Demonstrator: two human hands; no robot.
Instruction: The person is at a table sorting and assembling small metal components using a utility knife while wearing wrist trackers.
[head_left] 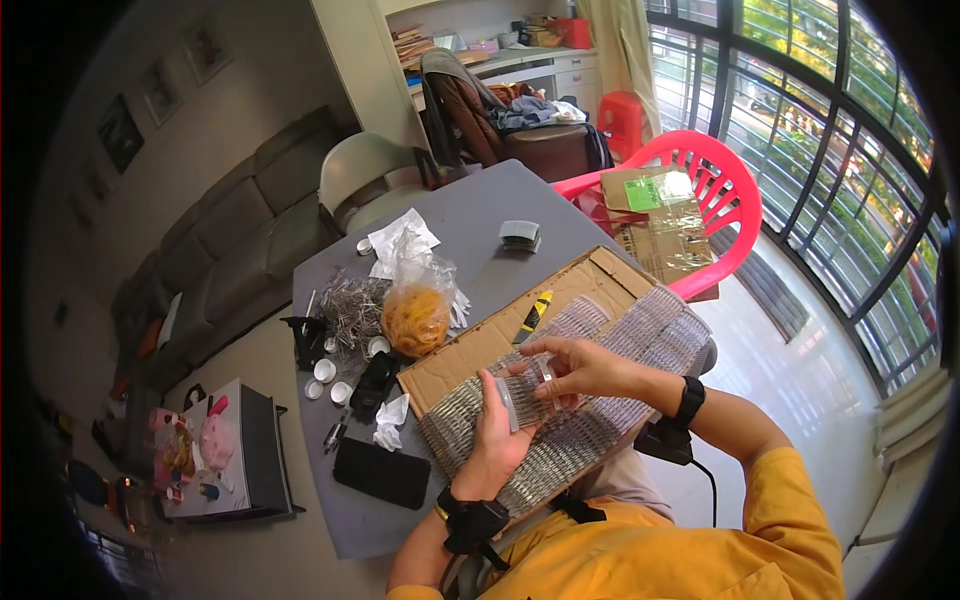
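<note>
Over the cardboard, my left hand [495, 445] holds a small silvery piece with a pale translucent edge strip [507, 403] between thumb and fingers. My right hand [580, 368] is closed at the other end of this piece, its fingertips pinching a narrow clear strip [546, 376]. The exact kind of the piece is too small to make out. Under both hands, rows of silvery ribbed strips [640, 345] cover much of a flat cardboard sheet [455, 370]. A yellow and black utility knife [533, 316] lies on the cardboard, just beyond my right hand.
Left of the cardboard are a bag of orange rubber bands [416, 318], a heap of thin metal pieces [350, 308], white caps [325, 370] and a black phone-like slab [382, 472]. A small stack [520, 236] sits farther back. A pink chair [735, 185] holds a carton [660, 235].
</note>
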